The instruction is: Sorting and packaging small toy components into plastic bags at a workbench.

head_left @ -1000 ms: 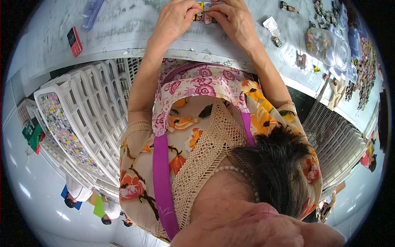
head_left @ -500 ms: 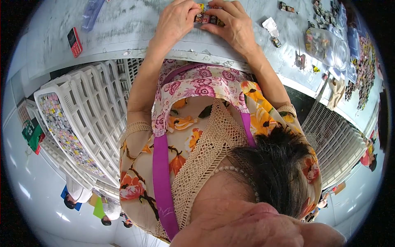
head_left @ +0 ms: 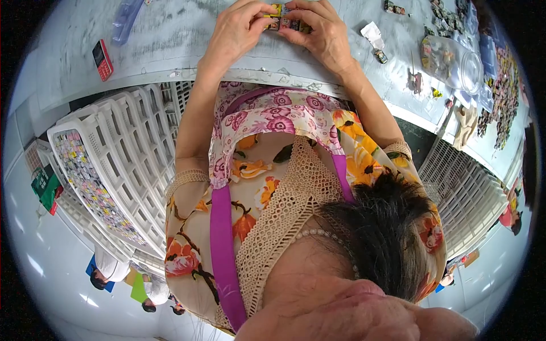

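1 table (head_left: 170, 40): pale, scuffed, reaching across the top.

2 crate stacks: white stack (head_left: 128, 153) at left, its outermost crate filled with small coloured pieces; paler stack (head_left: 463, 204) at right. both sit below the table edge.

1 jar (head_left: 441, 57): clear, on its side, well right of the hands, not in their way.

2 hands: left hand (head_left: 236, 28) has thumb and fingertips closed on the left end of the blocks; right hand (head_left: 321, 28) likewise at the right end.

1 phone (head_left: 103, 60): red and black, lying well apart at left.

1 white scrap (head_left: 372, 34): beside the right hand.

1 set of small blocks (head_left: 284, 24): on the table between the hands, partly covered by fingers, so the count is uncertain. probably light, stiff, slick-wrapped; likely to scatter unless squeezed from both ends.

1 loose piece (head_left: 380, 56): just below the scrap.
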The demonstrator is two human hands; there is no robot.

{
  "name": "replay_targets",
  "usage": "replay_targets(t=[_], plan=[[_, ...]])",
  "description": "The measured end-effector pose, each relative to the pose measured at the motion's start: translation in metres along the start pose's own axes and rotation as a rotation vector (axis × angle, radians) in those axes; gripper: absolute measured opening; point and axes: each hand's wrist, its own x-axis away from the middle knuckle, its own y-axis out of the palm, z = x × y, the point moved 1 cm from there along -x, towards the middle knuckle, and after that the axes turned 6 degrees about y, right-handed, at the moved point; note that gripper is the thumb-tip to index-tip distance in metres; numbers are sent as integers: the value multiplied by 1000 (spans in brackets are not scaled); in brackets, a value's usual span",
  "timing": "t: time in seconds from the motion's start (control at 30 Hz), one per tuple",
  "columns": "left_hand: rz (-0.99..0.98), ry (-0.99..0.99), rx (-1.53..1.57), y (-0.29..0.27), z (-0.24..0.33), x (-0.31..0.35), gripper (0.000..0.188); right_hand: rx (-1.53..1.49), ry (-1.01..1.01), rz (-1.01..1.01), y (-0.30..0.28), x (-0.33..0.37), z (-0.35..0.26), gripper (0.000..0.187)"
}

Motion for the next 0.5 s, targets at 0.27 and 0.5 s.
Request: replay_targets(t=[0.27, 0.5], plan=[[127, 206, -100, -15, -29, 18, 20, 86, 129, -185, -10, -17, -23, 38], [-37, 179, -215, -14, -22, 19, 21, -62, 29, -26, -2, 3, 5, 36]])
